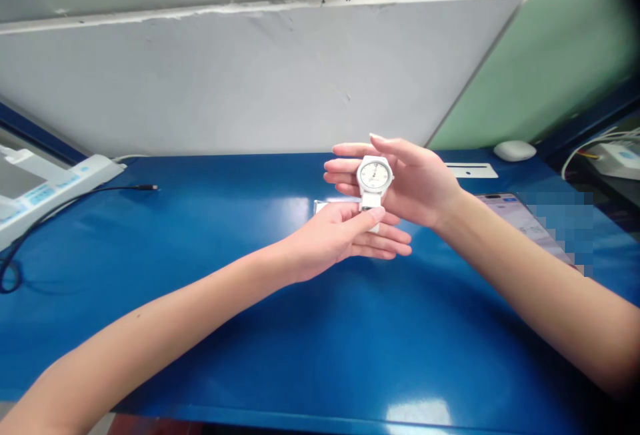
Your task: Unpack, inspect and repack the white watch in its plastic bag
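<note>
A white wristwatch [376, 175] with a round pale dial and a white strap is held up over the blue table, its face turned toward me. My left hand [340, 235] pinches the lower strap between thumb and fingers, the other fingers stretched to the right. Just behind the watch, my right hand [425, 178] is open, palm up, with fingers extended to the left. Whether the watch rests on that palm or only hovers before it, I cannot tell. Part of the strap is hidden under the left thumb.
On the blue table [200, 328] a phone [520, 225] lies under the right forearm, near a white flat plate [473, 171] and a white mouse-like object [515, 150]. A white power strip [60, 191] and black cable [75, 200] lie left. A grey panel [225, 88] stands behind.
</note>
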`<state>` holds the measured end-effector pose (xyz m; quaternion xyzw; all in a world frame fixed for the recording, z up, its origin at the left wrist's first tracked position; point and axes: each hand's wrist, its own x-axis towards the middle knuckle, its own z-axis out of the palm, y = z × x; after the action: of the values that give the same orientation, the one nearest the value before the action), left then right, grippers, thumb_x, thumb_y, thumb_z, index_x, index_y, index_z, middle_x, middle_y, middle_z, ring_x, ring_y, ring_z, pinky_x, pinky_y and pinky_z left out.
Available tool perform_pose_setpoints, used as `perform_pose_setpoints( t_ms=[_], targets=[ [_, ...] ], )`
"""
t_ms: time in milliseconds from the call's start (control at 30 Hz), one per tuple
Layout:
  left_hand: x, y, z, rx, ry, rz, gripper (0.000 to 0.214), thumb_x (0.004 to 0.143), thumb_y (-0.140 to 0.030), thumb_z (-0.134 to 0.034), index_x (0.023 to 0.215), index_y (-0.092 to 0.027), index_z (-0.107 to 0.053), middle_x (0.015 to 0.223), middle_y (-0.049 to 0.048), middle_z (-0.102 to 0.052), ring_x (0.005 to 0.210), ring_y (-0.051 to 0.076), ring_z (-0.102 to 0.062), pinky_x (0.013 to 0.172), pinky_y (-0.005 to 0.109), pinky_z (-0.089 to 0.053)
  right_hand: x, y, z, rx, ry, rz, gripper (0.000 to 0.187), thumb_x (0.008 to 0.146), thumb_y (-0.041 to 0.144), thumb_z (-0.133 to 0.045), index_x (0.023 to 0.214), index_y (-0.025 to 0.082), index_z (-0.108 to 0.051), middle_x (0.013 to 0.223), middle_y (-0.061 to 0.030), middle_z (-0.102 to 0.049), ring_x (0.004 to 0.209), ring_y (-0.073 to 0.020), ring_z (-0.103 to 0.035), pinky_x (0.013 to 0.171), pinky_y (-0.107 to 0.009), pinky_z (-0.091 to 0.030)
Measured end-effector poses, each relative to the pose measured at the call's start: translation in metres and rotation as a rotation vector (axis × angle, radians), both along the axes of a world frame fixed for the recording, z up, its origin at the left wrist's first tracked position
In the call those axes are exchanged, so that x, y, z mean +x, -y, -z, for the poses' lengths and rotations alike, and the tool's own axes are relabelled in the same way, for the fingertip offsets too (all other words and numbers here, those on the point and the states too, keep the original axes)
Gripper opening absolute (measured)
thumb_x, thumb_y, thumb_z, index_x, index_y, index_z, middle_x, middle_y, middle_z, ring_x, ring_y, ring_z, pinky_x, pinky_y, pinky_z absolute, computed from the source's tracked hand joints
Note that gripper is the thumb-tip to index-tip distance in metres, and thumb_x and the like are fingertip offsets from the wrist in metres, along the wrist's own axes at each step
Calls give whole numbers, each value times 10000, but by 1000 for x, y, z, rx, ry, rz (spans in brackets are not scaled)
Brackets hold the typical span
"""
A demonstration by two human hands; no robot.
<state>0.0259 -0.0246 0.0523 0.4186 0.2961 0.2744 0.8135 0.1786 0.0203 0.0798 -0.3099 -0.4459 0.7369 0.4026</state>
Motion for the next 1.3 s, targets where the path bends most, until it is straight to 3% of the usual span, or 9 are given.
perform_pose_setpoints(
  t_ms=[567, 833, 1300],
  targets=[
    [0, -5, 9, -4, 3, -67, 336, 908, -399, -662, 929, -70, -725, 962, 164, -743, 852, 218, -722, 881, 374, -540, 1, 0, 0, 10, -10, -2, 318, 814, 475, -666, 980, 210, -728, 1031, -88, -767, 953, -280, -709, 853, -462, -575],
    [-1, -6, 9, -6, 10, -63, 396, 845, -465, -725, 970, -90, -714, 919, 148, -750, 851, 226, -719, 891, 385, -520, 1, 1, -2, 47, 34, 49, 340, 816, 493, -658, 982, 206, -730, 1003, -94, -767, 902, -284, -722, 842, -491, -579],
    [-1, -4, 10, -43, 3, -61, 346, 885, -423, -683, 981, -91, -685, 894, 129, -742, 824, 209, -714, 863, 366, -524, 1, 1, 0, 5, -4, 2, 336, 816, 488, -663, 986, 207, -734, 1014, -89, -762, 868, -260, -718, 838, -459, -575]
  ],
)
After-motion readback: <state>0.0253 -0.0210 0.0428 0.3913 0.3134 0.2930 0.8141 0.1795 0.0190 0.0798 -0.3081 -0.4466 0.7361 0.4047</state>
